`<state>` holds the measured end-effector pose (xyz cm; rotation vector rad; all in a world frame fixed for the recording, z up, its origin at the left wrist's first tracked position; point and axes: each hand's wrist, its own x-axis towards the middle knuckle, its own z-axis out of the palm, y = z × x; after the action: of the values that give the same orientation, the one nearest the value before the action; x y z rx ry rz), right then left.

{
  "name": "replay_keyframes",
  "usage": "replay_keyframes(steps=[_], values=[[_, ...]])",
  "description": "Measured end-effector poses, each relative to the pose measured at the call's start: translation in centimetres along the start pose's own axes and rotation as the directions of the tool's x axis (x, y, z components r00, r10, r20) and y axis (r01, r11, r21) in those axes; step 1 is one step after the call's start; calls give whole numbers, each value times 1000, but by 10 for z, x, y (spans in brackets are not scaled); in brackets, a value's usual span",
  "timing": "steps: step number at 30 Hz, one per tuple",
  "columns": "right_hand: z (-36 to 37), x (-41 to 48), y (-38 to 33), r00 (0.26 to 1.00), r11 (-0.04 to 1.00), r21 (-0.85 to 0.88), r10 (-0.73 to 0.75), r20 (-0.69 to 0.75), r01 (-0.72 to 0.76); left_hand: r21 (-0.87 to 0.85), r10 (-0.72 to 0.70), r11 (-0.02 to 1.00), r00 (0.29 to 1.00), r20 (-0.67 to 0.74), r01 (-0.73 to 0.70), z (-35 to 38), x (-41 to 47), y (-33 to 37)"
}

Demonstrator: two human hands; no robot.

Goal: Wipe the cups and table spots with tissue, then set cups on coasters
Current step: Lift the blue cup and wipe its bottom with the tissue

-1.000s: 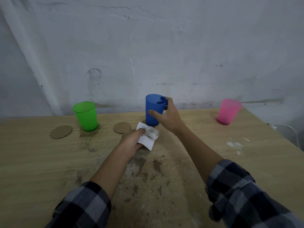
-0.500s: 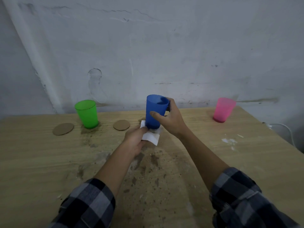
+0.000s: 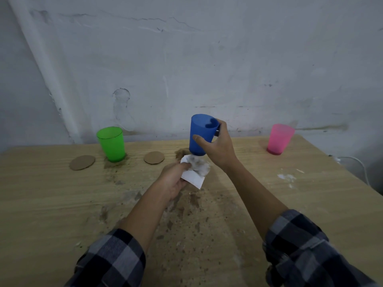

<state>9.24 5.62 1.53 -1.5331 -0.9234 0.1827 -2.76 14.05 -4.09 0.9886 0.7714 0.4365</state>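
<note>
A: Far left of the worktop?
B: Pale wood grain. Cardboard coaster, then green cup upright on a brown stain, just beside it.

A: Middle?
B: Second coaster. Left hand pinching a soiled tissue up against the base of the blue cup. Right hand wrapped around that cup, holding it tilted above the worktop. Brown spatter and smears run toward the camera.

A: Right?
B: White flecks on the wood, pink cup upright near the far corner. White cable past the edge.

A: Room?
B: Cracked, scuffed grey-white wall directly behind.
</note>
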Motion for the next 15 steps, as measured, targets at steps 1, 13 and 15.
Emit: replay_keyframes(steps=[1, 13, 15], values=[[-1, 0, 0, 1000, 1000, 9, 1, -6, -1, -14, -3, 1000, 1000, -25, 3, 0, 1, 0], [4, -7, 5, 997, 999, -12, 44, 64, -43, -4, 42, 999, 999, -15, -42, 3, -5, -2], [5, -6, 5, 997, 998, -32, 58, 50, -56, 27, 49, 998, 999, -21, -48, 2, -7, -1]])
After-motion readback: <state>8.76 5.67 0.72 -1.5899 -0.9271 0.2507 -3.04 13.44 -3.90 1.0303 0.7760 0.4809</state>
